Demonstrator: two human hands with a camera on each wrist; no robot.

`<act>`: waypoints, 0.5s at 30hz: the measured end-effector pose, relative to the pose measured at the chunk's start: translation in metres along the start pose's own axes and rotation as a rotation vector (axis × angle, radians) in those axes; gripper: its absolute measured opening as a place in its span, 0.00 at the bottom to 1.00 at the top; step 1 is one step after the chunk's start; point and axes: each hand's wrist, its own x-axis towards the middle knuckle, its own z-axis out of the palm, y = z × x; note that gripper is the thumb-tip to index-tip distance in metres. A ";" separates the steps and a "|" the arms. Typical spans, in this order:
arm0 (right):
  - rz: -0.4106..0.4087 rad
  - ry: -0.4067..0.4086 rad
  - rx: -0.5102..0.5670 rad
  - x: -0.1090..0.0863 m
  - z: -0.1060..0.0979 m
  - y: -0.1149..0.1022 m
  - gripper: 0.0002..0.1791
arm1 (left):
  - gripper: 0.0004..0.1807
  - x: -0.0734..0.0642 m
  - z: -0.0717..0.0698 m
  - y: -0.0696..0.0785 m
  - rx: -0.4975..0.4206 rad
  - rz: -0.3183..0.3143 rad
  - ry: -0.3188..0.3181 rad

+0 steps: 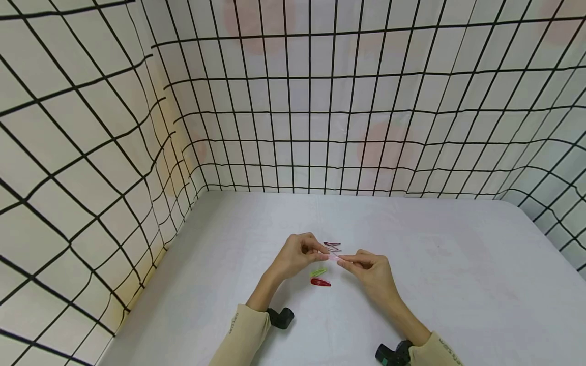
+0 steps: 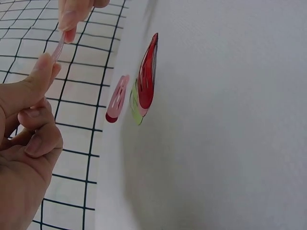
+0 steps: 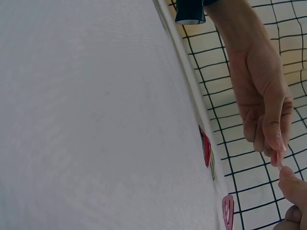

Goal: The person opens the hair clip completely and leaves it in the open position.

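Note:
Between my two hands, a small light-pink hair clip (image 1: 334, 257) is held above the white table. My left hand (image 1: 297, 255) pinches one end between thumb and fingers, and my right hand (image 1: 370, 270) pinches the other. In the left wrist view, the left hand (image 2: 31, 124) has its other fingers curled, and the clip (image 2: 58, 50) shows edge-on as a thin strip. Below the hands lie a green snap hair clip (image 1: 318, 272) and a red one (image 1: 320, 281). A pink clip (image 2: 117, 98) with a red end lies near them.
Behind the hands, more dark-red and pink clips (image 1: 331, 246) lie on the white-covered table (image 1: 458, 284). Black wire mesh (image 1: 320, 112) stands along the back and sides. Each wrist carries a black camera, one at the left sleeve (image 1: 242, 333).

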 end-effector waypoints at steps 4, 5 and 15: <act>-0.019 -0.005 0.006 0.000 0.000 0.000 0.05 | 0.03 0.000 0.000 0.000 0.003 0.016 0.004; -0.023 -0.004 0.005 0.000 0.000 0.000 0.04 | 0.03 0.000 0.000 0.000 0.000 0.024 0.002; 0.097 -0.029 0.010 -0.003 0.004 -0.010 0.06 | 0.06 -0.001 0.006 0.006 0.056 0.008 0.001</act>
